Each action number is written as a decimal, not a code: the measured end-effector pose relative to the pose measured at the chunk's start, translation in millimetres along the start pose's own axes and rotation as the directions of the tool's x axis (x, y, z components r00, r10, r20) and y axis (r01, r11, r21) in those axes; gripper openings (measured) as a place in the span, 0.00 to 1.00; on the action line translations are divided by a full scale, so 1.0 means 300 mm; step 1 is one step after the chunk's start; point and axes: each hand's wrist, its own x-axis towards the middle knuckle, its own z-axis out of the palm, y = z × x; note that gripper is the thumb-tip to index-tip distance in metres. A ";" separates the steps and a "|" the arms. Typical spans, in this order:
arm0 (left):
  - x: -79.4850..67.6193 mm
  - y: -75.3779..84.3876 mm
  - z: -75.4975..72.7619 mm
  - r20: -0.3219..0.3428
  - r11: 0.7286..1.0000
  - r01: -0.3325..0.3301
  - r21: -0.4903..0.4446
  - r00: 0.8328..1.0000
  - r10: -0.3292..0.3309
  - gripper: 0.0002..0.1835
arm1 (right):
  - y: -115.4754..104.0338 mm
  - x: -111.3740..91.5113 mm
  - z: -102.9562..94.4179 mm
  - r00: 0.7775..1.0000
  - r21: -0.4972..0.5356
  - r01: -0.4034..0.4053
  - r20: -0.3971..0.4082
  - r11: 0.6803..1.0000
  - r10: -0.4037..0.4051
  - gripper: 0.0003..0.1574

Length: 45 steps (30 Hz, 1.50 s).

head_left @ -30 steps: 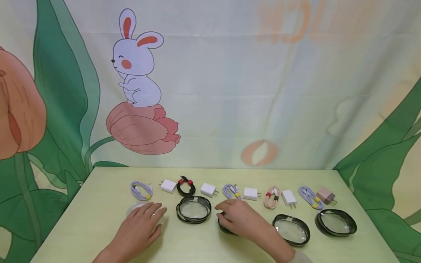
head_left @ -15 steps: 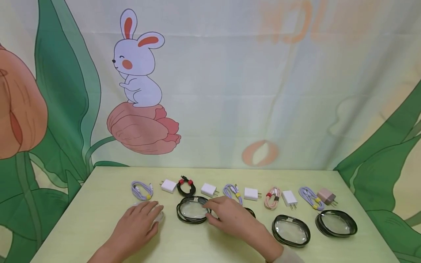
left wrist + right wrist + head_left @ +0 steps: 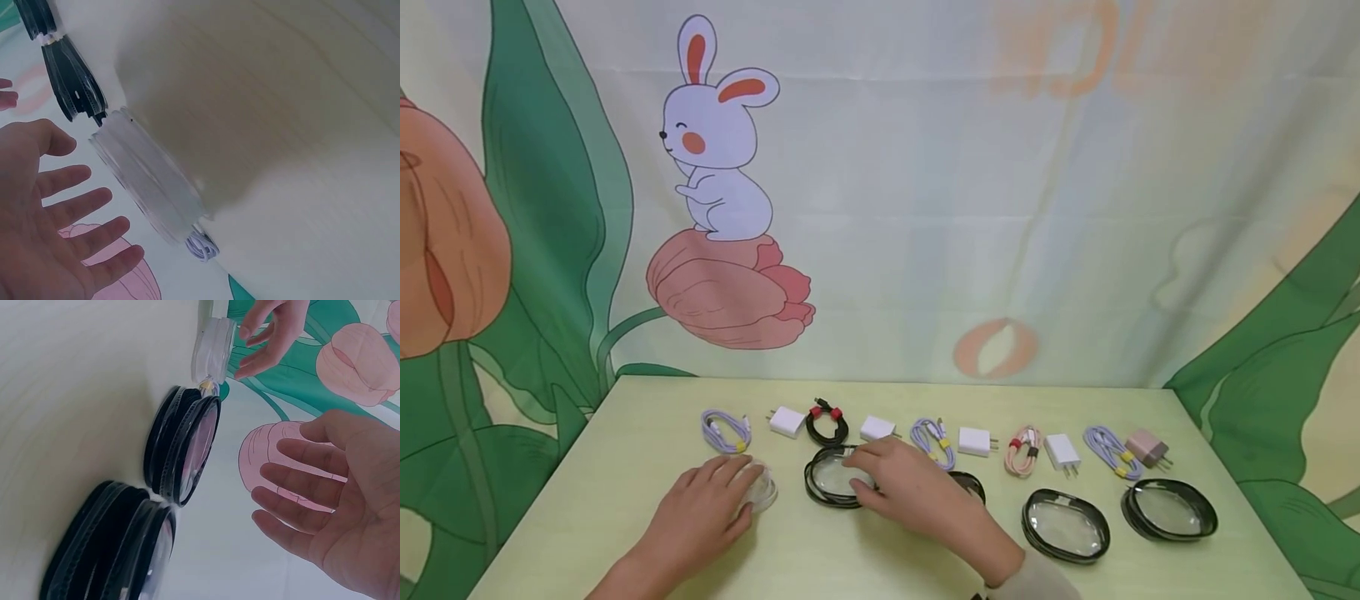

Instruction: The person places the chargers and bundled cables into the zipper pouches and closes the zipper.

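My left hand [image 3: 692,504] hovers at a round clear pouch with white edges [image 3: 764,487], partly hiding it in the head view. The left wrist view shows the fingers spread apart beside that white pouch [image 3: 147,178], holding nothing. My right hand [image 3: 913,492] is over a clear pouch with black edges [image 3: 831,501] and covers its right side. In the right wrist view the relaxed right hand [image 3: 337,494] stands a little apart from the black-edged pouch [image 3: 167,440], with nothing in its fingers. Another black-edged pouch [image 3: 970,483] shows partly behind the right hand.
Two more black-edged pouches [image 3: 1066,525] lie at the right of the table [image 3: 1217,567]. Along the back runs a row of white charger plugs [image 3: 975,442], a pink plug [image 3: 1146,447] and coiled cables [image 3: 726,431] in purple, black and pink. A printed curtain [image 3: 880,208] hangs behind.
My right hand has moved left from the middle black-edged pouch to the one beside it. My left hand has drawn slightly left, uncovering more of the white-edged pouch.
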 end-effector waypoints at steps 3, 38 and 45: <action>0.000 -0.009 0.005 -0.006 1.000 0.004 0.001 1.000 -0.004 0.25 | -0.007 0.019 -0.003 1.000 -0.001 0.013 0.001 1.000 -0.013 0.16; -0.008 -0.084 0.058 0.141 0.989 0.135 -0.068 0.982 -0.124 0.35 | -0.063 0.200 0.078 0.996 0.047 -0.019 0.089 0.999 0.014 0.17; -0.021 -0.074 0.052 0.090 0.984 0.146 -0.102 0.986 -0.137 0.42 | -0.073 0.227 0.092 0.995 0.016 -0.002 0.096 1.000 0.000 0.16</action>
